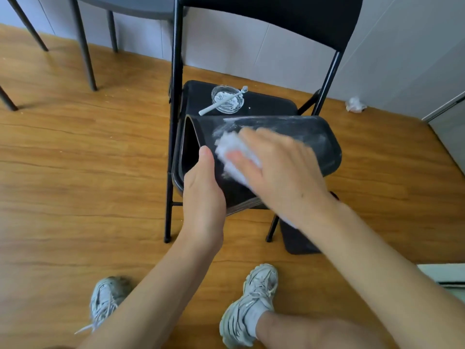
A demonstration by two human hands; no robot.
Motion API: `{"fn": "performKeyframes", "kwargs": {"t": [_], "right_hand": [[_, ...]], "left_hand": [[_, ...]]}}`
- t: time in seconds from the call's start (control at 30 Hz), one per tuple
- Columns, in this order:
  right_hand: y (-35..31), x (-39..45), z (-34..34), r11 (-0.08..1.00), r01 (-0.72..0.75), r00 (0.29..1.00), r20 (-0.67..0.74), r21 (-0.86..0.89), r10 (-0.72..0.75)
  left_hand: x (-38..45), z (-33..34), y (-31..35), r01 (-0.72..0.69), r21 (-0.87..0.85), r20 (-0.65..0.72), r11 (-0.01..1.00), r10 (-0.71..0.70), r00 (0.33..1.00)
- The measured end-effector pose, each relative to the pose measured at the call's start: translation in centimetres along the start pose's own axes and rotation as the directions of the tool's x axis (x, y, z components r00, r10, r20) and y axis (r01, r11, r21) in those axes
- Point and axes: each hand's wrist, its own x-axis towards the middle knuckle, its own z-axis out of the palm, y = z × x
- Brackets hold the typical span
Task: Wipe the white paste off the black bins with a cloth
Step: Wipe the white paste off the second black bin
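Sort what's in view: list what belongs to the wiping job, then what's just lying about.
In the job:
black bin lying on its side
white paste smeared on it
cloth under the right hand
left hand steadying the bin

Lying about:
glass dish
toothbrush
crumpled wad on the floor
folding chair

Bare forearms, grey laced trainers [249,303]

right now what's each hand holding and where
Left hand grips the black bin by its open rim. Right hand presses the white cloth against the bin's side.
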Motion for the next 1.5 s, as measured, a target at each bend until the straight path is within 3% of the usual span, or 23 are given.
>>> {"fn": "performKeyframes", "kwargs": {"t": [0.1,0.27,0.43,0.63,0.8,1.03,1.23,1.4,1.5], "right_hand": [[0.4,1.4,0.5,0.997,-0.072,0.995,-0.074,-0.017,0.071],[-1.8,-1.3,0.7,0.99,0.057,0.998,-0.014,0.129,-0.056],[-0.4,1.9,0.9,1.0,0.027,0.996,-0.083,-0.014,-0.028],[-2.0,-1.4,1.0,0.994,0.072,0.997,-0.03,0.087,-0.069],[-1.1,2.2,1.1,0.997,0.047,0.997,-0.061,-0.054,-0.05],[-2.1,-2.3,1.0,0.993,0.116,0.993,-0.039,0.016,-0.115],[-1.5,2.2,1.3,0.997,0.018,0.996,-0.088,-0.08,-0.025],[-2.7,-2.2,0.8,0.993,0.059,0.998,0.003,0.098,-0.06],[-2.1,-2.6,0.8,0.994,0.105,0.994,-0.002,0.033,-0.105]], "left_hand": [[0.2,0.0,0.2,-0.031,0.005,0.012,0.999,0.031,0.999],[0.0,-0.3,0.4,0.004,0.013,-0.006,1.0,-0.004,1.0],[0.1,0.1,0.2,-0.015,0.015,-0.043,1.0,0.015,0.999],[0.4,-0.7,0.5,-0.04,0.069,-0.044,0.997,0.044,0.998],[0.4,-0.3,0.4,-0.02,0.009,-0.015,1.0,0.02,1.0],[0.6,-0.9,1.0,0.051,-0.008,0.021,0.999,-0.051,0.998],[0.5,-0.5,0.7,-0.051,0.032,-0.001,0.998,0.051,0.999],[1.0,-0.8,1.1,-0.058,0.005,0.042,0.998,0.058,0.997],[0.9,-0.8,0.8,-0.072,0.014,0.054,0.997,0.071,0.996]]}}
